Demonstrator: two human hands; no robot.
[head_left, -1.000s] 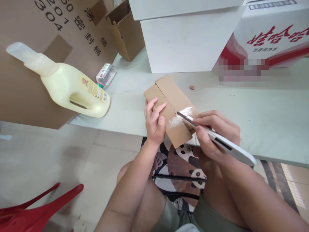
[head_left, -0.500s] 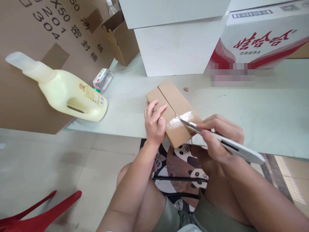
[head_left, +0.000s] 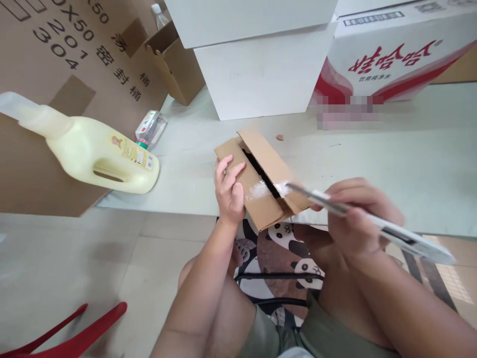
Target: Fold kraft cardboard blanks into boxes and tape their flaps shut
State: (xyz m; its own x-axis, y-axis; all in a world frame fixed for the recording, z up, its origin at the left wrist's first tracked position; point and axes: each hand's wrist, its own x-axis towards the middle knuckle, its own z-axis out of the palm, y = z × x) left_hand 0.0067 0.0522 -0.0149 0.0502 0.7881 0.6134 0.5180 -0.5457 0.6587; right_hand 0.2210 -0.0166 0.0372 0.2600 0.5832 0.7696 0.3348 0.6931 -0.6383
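Observation:
A small brown cardboard box (head_left: 244, 181) lies at the table's front edge, its two top flaps parted by a dark gap. Clear tape is split across the flaps. My left hand (head_left: 230, 191) grips the box's left side, fingers over the left flap. In my right hand (head_left: 359, 214) is a white utility knife (head_left: 404, 234), its blade pointing left over the raised right flap. What lies inside the box is too dark to make out.
A pale yellow jug (head_left: 80, 149) and a clear plastic bottle (head_left: 152, 128) lie to the left, by a large carton (head_left: 44, 164). White boxes (head_left: 261, 79) and a red-and-white carton (head_left: 395, 64) stand along the back. A red object (head_left: 89, 330) is at lower left.
The tape has been cut through and the right flap has lifted, opening a gap. My right hand has drawn the knife to the right. My left hand still holds the box.

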